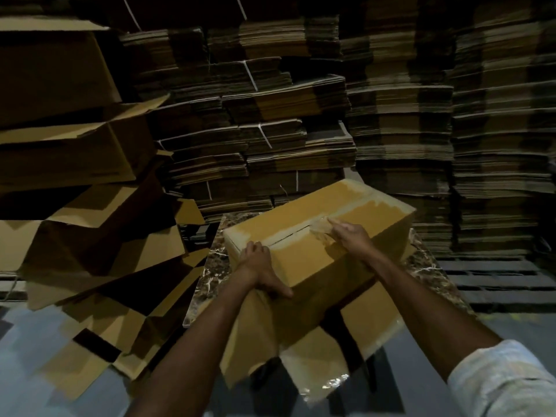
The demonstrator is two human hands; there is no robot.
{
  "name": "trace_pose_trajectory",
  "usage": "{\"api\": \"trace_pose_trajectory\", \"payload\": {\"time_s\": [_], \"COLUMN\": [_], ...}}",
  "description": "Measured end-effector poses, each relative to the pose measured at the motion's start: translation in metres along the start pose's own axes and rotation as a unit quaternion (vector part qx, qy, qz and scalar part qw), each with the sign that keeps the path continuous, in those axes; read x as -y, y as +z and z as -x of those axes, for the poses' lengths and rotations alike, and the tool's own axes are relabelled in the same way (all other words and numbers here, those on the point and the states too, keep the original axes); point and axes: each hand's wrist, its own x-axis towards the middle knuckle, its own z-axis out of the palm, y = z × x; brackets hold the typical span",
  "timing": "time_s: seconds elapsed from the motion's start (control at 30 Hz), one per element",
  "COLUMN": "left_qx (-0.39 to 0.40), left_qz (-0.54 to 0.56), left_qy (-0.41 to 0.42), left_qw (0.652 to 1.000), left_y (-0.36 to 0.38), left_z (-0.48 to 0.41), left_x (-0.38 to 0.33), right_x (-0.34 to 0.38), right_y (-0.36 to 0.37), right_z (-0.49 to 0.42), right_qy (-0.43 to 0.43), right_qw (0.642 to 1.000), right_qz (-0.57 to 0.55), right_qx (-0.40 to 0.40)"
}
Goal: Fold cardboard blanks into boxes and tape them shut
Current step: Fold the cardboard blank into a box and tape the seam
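Observation:
A brown cardboard box [304, 254] stands folded on a small marble-topped table [210, 269], its top flaps closed with a dark seam down the middle. My left hand [258, 269] grips the near left corner of the box, thumb down the front side. My right hand [350, 236] rests on top of the box by the seam, its fingers pressing a strip of clear tape [320, 228] onto the flaps. No tape roll is visible. The lower flaps [370, 332] of the box hang open below the table edge, toward me.
Tall stacks of flat cardboard blanks [301, 121] fill the back and right. Assembled open boxes [69, 152] are piled at the left, with loose blanks [99, 335] on the floor below them. A dark pallet [496, 281] lies on the right. Grey floor surrounds the table.

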Motion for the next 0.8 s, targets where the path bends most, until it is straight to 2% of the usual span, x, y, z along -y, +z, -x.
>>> {"api": "trace_pose_trajectory", "payload": {"time_s": [0.07, 0.17, 0.27, 0.37, 0.43, 0.5, 0.57, 0.67, 0.73, 0.8], "left_qx": [0.006, -0.035, -0.036, -0.077, -0.071, -0.042, -0.021, -0.014, -0.034, -0.054], "left_qz": [-0.049, -0.107, -0.048, -0.016, 0.001, -0.011, -0.020, -0.012, -0.021, -0.030], "left_qy": [0.003, 0.017, 0.073, 0.121, 0.130, 0.126, 0.115, 0.108, 0.110, 0.113], "left_qw": [0.999, 0.993, 0.996, 0.990, 0.989, 0.991, 0.993, 0.994, 0.993, 0.992], "left_y": [-0.012, -0.020, -0.017, -0.013, -0.011, -0.009, -0.004, 0.006, 0.011, 0.010], "left_z": [-0.009, -0.017, -0.028, -0.035, -0.044, -0.058, -0.074, -0.088, -0.090, -0.091], "left_x": [0.022, 0.019, -0.009, -0.044, -0.068, -0.088, -0.101, -0.112, -0.112, -0.108], "right_x": [-0.008, -0.011, -0.013, -0.006, -0.002, 0.000, -0.006, -0.009, -0.008, -0.014], "right_y": [-0.002, 0.002, -0.001, -0.005, -0.006, -0.003, 0.001, 0.005, 0.002, -0.013], "right_z": [0.001, 0.002, -0.009, -0.022, -0.029, -0.039, -0.052, -0.070, -0.071, -0.069], "right_qy": [0.052, 0.078, 0.075, 0.089, 0.106, 0.080, 0.044, 0.022, -0.011, -0.048], "right_qw": [0.992, 0.977, 0.964, 0.960, 0.979, 0.989, 0.971, 0.921, 0.901, 0.916], "right_qz": [-0.116, -0.196, -0.250, -0.252, -0.145, 0.048, 0.212, 0.383, 0.432, 0.396], "right_qx": [-0.009, -0.029, -0.054, -0.086, -0.100, -0.111, -0.104, -0.064, -0.032, -0.033]}}
